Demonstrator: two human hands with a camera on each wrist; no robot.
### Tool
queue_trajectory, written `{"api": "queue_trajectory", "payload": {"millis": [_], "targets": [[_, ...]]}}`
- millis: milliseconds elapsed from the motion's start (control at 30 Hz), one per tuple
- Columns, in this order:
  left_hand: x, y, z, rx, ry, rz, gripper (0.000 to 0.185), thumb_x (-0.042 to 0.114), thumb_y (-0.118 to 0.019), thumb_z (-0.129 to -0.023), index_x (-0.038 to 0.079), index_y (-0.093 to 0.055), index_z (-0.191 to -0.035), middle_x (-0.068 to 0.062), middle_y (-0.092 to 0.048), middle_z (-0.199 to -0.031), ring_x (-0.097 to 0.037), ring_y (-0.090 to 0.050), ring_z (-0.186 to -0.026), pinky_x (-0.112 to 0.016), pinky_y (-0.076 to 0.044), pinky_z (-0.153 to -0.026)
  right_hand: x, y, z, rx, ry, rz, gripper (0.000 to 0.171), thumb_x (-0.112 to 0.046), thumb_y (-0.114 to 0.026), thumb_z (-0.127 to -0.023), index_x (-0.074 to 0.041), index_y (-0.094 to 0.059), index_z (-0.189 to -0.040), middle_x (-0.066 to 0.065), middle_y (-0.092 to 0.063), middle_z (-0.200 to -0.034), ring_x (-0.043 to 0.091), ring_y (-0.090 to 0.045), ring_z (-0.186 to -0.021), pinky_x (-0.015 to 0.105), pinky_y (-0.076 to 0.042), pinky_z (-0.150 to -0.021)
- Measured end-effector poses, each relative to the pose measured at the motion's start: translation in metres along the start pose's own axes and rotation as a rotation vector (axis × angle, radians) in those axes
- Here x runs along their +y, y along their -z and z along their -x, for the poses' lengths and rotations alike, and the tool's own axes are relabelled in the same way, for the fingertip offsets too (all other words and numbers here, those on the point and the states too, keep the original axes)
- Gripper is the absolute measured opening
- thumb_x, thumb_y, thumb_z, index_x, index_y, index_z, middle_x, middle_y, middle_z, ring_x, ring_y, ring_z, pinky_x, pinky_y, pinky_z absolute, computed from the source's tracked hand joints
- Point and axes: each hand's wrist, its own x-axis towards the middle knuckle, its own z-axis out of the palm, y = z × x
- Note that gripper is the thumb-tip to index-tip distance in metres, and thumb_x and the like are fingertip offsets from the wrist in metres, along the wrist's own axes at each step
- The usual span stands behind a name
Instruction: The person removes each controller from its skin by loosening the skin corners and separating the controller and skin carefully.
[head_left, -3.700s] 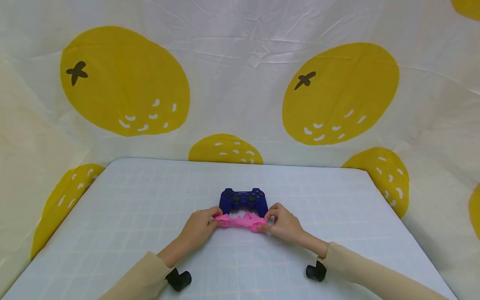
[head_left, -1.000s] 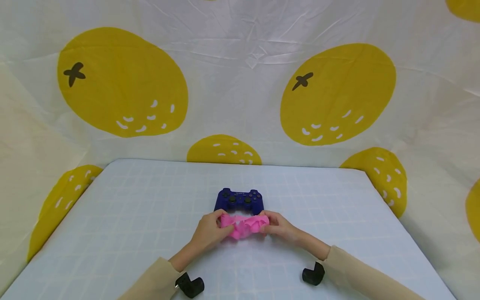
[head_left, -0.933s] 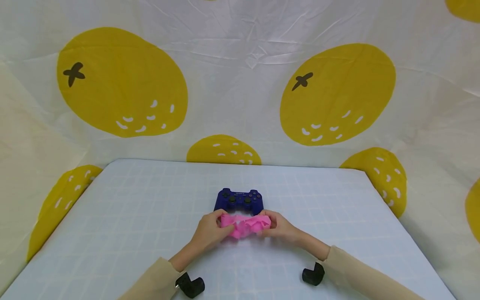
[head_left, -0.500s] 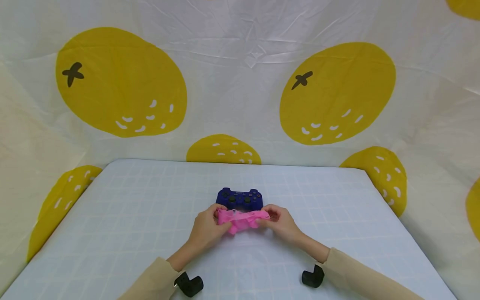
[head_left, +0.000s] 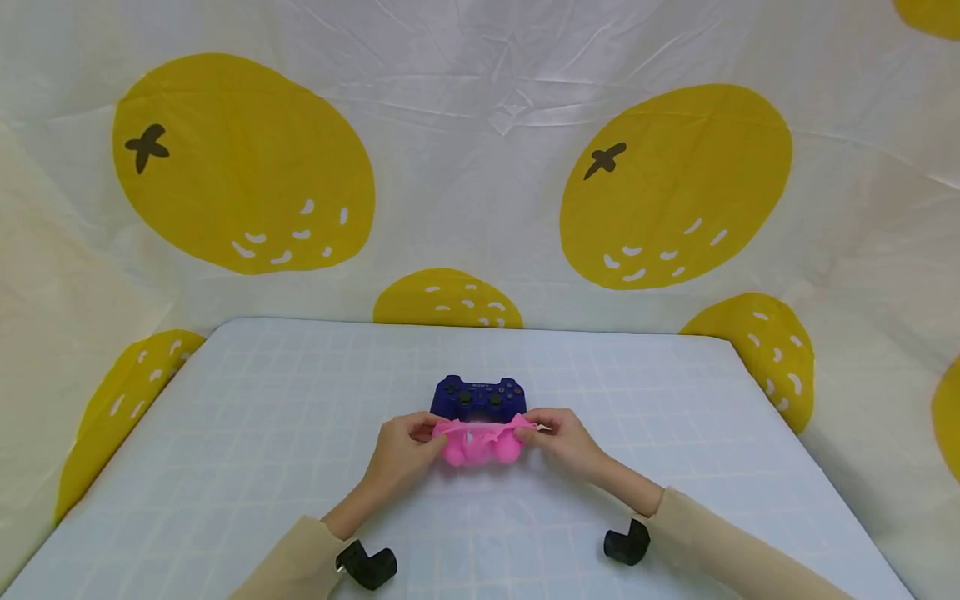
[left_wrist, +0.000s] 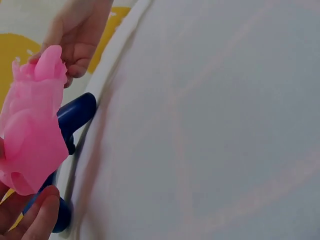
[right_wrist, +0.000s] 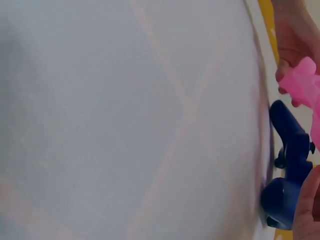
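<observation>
A soft pink rubbery cover (head_left: 481, 441) hangs stretched between both hands just above the table. My left hand (head_left: 401, 450) pinches its left end and my right hand (head_left: 561, 437) pinches its right end. Right behind it a dark blue game controller (head_left: 479, 397) lies on the table. In the left wrist view the pink cover (left_wrist: 33, 130) fills the left side, with the controller (left_wrist: 70, 120) behind it and the other hand (left_wrist: 75, 35) at the top. In the right wrist view the controller (right_wrist: 287, 170) and a pink edge (right_wrist: 302, 85) show at the right.
The table (head_left: 262, 467) is covered with a pale blue gridded sheet. A white cloth with big yellow fruit prints (head_left: 675, 183) walls in the back and both sides. Black wrist camera mounts (head_left: 628, 542) sit under each beige sleeve.
The hands have lifted the pink cover slightly and turned it, so two rounded lobes now hang down. The controller has stayed in place.
</observation>
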Motion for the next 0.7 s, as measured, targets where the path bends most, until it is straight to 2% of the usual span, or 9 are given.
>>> {"api": "queue_trajectory", "payload": {"millis": [67,133,233,300,533,633,700], "targets": [[-0.003,0.003,-0.001,-0.025,-0.016,0.002,0.009,0.007,-0.071,-0.083,0.012,-0.074,-0.089,0.002,-0.071,-0.081,-0.005,-0.060,-0.074,-0.019,-0.052,-0.067,0.000,0.003,0.000,-0.054,0.000,-0.024,0.026,-0.013,-0.065,-0.091,0.005,-0.069,-0.108,0.013,-0.071,-0.100,0.003,-0.059,-0.087,0.018,-0.052,-0.077],[-0.005,0.006,-0.002,-0.075,-0.035,0.024,0.008,0.007,-0.069,-0.085,0.009,-0.074,-0.090,-0.001,-0.071,-0.083,-0.004,-0.058,-0.074,-0.019,-0.051,-0.066,0.000,0.006,0.000,-0.106,-0.008,-0.044,0.029,-0.016,-0.063,-0.093,0.007,-0.067,-0.111,0.003,-0.072,-0.099,0.003,-0.058,-0.088,0.019,-0.050,-0.078],[-0.008,0.011,-0.005,-0.187,-0.064,0.078,0.010,0.008,-0.066,-0.088,0.005,-0.073,-0.094,-0.008,-0.072,-0.089,-0.002,-0.055,-0.072,-0.018,-0.048,-0.060,0.000,0.010,0.000,-0.188,-0.012,-0.081,0.034,-0.018,-0.059,-0.096,0.010,-0.063,-0.115,-0.013,-0.069,-0.098,0.002,-0.058,-0.090,0.019,-0.049,-0.080],[-0.010,0.014,-0.008,-0.284,-0.089,0.114,0.014,0.009,-0.063,-0.090,0.002,-0.072,-0.098,-0.013,-0.072,-0.094,-0.001,-0.055,-0.075,-0.018,-0.048,-0.062,0.002,0.013,0.001,-0.253,-0.006,-0.110,0.036,-0.017,-0.055,-0.098,0.013,-0.060,-0.117,-0.018,-0.067,-0.098,0.002,-0.057,-0.091,0.020,-0.049,-0.082],[-0.015,0.022,-0.013,-0.543,-0.235,0.193,0.019,0.011,-0.056,-0.096,-0.002,-0.067,-0.104,-0.013,-0.068,-0.101,0.000,-0.056,-0.099,-0.023,-0.045,-0.091,0.006,0.021,-0.001,-0.455,0.005,-0.164,0.035,-0.019,-0.045,-0.102,0.014,-0.056,-0.111,-0.014,-0.060,-0.095,0.003,-0.053,-0.092,0.024,-0.046,-0.087],[-0.017,0.025,-0.015,-0.643,-0.247,0.229,0.020,0.012,-0.052,-0.098,-0.002,-0.064,-0.106,-0.005,-0.065,-0.106,-0.002,-0.054,-0.103,-0.023,-0.042,-0.092,0.007,0.025,-0.003,-0.519,0.013,-0.146,0.035,-0.020,-0.042,-0.104,0.012,-0.054,-0.111,-0.012,-0.057,-0.092,0.003,-0.053,-0.089,0.024,-0.046,-0.084],[-0.016,0.026,-0.016,-0.719,-0.222,0.252,0.022,0.015,-0.049,-0.100,-0.001,-0.062,-0.109,0.000,-0.062,-0.109,-0.005,-0.053,-0.097,-0.021,-0.044,-0.080,0.008,0.028,-0.004,-0.547,0.025,-0.131,0.037,-0.022,-0.040,-0.104,0.011,-0.054,-0.114,-0.010,-0.057,-0.091,0.003,-0.053,-0.087,0.023,-0.046,-0.081]]}}
